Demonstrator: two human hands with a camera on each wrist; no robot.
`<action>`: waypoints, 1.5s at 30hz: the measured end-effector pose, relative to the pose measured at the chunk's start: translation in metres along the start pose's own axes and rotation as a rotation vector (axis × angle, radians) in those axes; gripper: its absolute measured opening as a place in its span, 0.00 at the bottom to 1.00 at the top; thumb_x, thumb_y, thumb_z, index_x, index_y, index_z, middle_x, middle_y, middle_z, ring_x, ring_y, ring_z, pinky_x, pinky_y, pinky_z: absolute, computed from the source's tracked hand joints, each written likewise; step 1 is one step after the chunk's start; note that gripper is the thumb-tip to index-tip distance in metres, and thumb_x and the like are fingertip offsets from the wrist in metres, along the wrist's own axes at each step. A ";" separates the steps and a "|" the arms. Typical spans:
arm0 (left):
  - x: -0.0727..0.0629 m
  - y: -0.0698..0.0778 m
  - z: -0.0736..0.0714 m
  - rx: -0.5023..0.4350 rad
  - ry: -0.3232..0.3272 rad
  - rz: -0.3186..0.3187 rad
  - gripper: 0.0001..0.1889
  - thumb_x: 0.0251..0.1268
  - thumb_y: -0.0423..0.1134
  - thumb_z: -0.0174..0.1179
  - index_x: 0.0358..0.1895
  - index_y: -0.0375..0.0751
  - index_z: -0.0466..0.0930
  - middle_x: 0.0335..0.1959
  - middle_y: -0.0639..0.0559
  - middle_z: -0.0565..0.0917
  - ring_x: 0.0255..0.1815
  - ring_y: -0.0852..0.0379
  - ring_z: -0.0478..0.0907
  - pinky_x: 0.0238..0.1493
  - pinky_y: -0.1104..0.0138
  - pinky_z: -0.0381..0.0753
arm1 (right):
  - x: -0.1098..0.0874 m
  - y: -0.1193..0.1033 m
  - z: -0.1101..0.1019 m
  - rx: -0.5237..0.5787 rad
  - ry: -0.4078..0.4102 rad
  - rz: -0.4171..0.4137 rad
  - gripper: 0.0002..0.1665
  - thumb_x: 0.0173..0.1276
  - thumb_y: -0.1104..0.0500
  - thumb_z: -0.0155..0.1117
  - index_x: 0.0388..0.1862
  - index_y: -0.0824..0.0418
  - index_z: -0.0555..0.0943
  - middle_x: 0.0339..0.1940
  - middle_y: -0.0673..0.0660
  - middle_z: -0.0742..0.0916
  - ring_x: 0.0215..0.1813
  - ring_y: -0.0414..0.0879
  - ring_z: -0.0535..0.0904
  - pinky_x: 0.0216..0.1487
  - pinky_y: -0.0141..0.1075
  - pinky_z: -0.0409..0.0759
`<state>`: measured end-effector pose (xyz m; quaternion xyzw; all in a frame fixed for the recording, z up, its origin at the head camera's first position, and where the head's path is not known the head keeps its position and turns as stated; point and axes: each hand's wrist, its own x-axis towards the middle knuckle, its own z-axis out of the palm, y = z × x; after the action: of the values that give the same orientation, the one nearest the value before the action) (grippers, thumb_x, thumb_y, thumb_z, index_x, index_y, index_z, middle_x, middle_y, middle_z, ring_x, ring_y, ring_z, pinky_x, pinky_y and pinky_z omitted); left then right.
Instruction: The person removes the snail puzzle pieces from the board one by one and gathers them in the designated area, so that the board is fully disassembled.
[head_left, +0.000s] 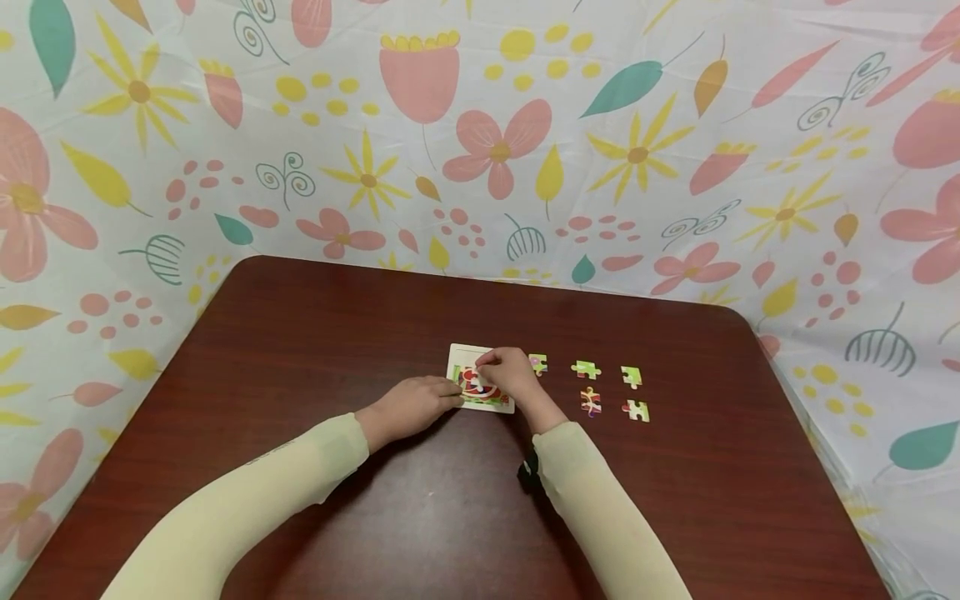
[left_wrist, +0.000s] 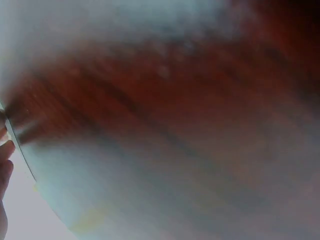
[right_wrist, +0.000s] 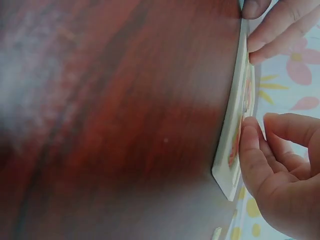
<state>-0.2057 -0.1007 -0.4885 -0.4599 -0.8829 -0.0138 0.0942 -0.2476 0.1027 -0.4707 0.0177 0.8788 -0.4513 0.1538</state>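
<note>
A small jigsaw puzzle board (head_left: 459, 353) with a pale frame and a red, white and green picture lies on the brown table. My left hand (head_left: 417, 406) rests at its left edge, fingers extended onto the frame. In the right wrist view, that hand's fingertips (right_wrist: 257, 47) touch the board's top and its thumb is at the side. My right hand (head_left: 512, 375) reaches over the board from the right. Its lowest fingertip (right_wrist: 248, 131) presses on the picture, while another finger stands apart above, with no piece showing between them. In the head view this hand covers part of the picture.
Several loose puzzle pieces lie right of the board, among them a green one (head_left: 586, 369), a multicoloured one (head_left: 591, 402) and a green-and-white one (head_left: 637, 411). A flowered cloth (head_left: 495, 208) hangs behind the table (head_left: 337, 317). The left wrist view is mostly blurred.
</note>
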 end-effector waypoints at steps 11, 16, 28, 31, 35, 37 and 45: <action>0.006 0.004 -0.001 -0.064 -0.040 -0.054 0.14 0.71 0.32 0.61 0.55 0.46 0.88 0.57 0.50 0.89 0.59 0.55 0.86 0.58 0.63 0.86 | 0.000 -0.006 -0.003 -0.091 -0.036 -0.007 0.09 0.69 0.64 0.67 0.45 0.65 0.89 0.45 0.63 0.90 0.36 0.47 0.84 0.35 0.33 0.80; 0.008 0.004 -0.002 -0.095 -0.022 -0.060 0.13 0.71 0.32 0.62 0.54 0.46 0.89 0.56 0.50 0.89 0.57 0.55 0.87 0.55 0.63 0.87 | 0.001 -0.004 -0.003 -0.077 -0.020 -0.001 0.09 0.68 0.64 0.70 0.45 0.65 0.89 0.45 0.63 0.91 0.38 0.48 0.85 0.38 0.35 0.83; 0.002 0.003 -0.001 -0.116 -0.045 -0.082 0.14 0.72 0.32 0.61 0.56 0.45 0.88 0.59 0.49 0.88 0.60 0.53 0.86 0.57 0.61 0.86 | 0.007 -0.001 0.004 0.020 -0.011 0.024 0.09 0.69 0.62 0.70 0.46 0.65 0.88 0.42 0.63 0.90 0.36 0.45 0.86 0.38 0.34 0.84; 0.001 0.004 -0.003 -0.115 -0.045 -0.081 0.15 0.72 0.31 0.60 0.56 0.45 0.88 0.59 0.48 0.88 0.60 0.53 0.86 0.57 0.61 0.86 | 0.008 -0.002 0.004 0.040 -0.025 0.034 0.10 0.70 0.63 0.69 0.47 0.66 0.88 0.43 0.63 0.90 0.38 0.47 0.86 0.40 0.35 0.85; 0.001 0.004 -0.005 -0.121 -0.062 -0.085 0.16 0.72 0.31 0.59 0.58 0.44 0.87 0.61 0.48 0.87 0.61 0.52 0.85 0.57 0.61 0.86 | 0.008 -0.003 0.004 0.043 -0.038 0.030 0.09 0.70 0.64 0.69 0.46 0.66 0.87 0.43 0.63 0.90 0.38 0.48 0.87 0.41 0.36 0.86; 0.000 0.005 -0.006 -0.122 -0.080 -0.088 0.17 0.73 0.31 0.59 0.60 0.44 0.86 0.63 0.48 0.86 0.63 0.52 0.85 0.58 0.60 0.86 | 0.008 -0.003 0.003 0.044 -0.046 0.026 0.09 0.70 0.64 0.69 0.46 0.66 0.87 0.42 0.63 0.89 0.38 0.47 0.86 0.41 0.36 0.86; -0.008 0.012 -0.006 -0.091 -0.171 -0.078 0.21 0.77 0.39 0.54 0.68 0.38 0.78 0.71 0.44 0.78 0.72 0.47 0.77 0.68 0.59 0.80 | 0.009 -0.002 0.002 0.057 -0.063 0.013 0.08 0.71 0.64 0.68 0.45 0.68 0.86 0.37 0.60 0.88 0.34 0.44 0.83 0.37 0.34 0.84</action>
<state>-0.1910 -0.1010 -0.4845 -0.4287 -0.9033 -0.0184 -0.0031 -0.2556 0.0994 -0.4728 0.0137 0.8602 -0.4756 0.1836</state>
